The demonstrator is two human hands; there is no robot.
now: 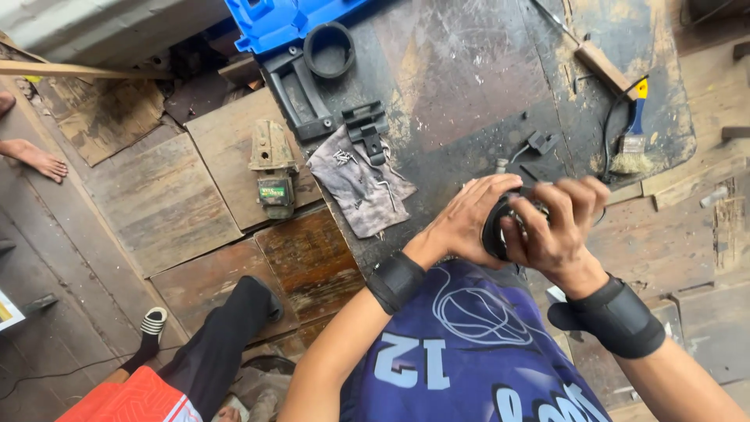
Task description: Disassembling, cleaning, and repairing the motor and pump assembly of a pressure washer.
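My left hand and my right hand together grip a round black machine part close to my chest, above the near edge of a dark stained work surface. The fingers of both hands wrap over the part, so most of it is hidden. Both wrists wear black bands. A grey rag with small screws on it lies on the surface just left of my left hand.
Black plastic housing pieces and a black ring lie at the far side by a blue crate. A paintbrush lies at the right. An old motor body sits on wooden boards. Another person's bare foot rests far left.
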